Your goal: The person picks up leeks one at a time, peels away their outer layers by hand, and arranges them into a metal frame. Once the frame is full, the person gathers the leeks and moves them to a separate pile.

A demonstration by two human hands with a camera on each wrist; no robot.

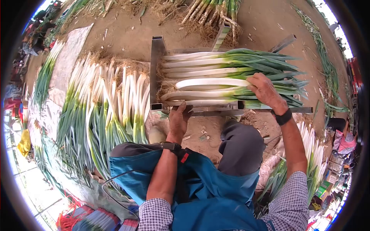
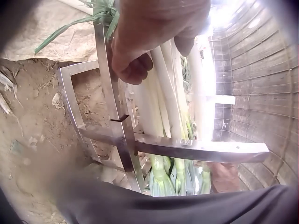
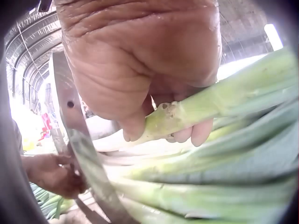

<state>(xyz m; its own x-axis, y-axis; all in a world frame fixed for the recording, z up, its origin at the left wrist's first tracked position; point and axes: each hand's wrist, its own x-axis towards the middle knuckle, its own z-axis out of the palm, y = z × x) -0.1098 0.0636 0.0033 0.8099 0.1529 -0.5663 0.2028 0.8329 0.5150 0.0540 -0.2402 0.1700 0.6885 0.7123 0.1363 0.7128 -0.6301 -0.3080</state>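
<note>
My right hand (image 1: 266,90) pinches one thick green onion (image 1: 212,82) where its white stalk turns green. The stalk lies over a layer of green onions (image 1: 208,61), set side by side in a metal rack (image 1: 154,69) with roots left and leaves right. In the right wrist view, thumb and fingers close round the green onion (image 3: 187,114). Near the root end, my left hand (image 1: 179,121) grips the rack's near rail, thumb on top beside the white stalks. Curled fingers (image 2: 135,70) of that hand show beside a metal bar in the left wrist view.
A big spread of green onions (image 1: 104,100) lies on the ground to the left, partly beside a pale sheet (image 1: 73,50). Another bundle (image 1: 212,15) lies beyond the rack, and more green onions (image 1: 308,150) are at the right. A metal post (image 1: 221,36) rises at the rack's far side.
</note>
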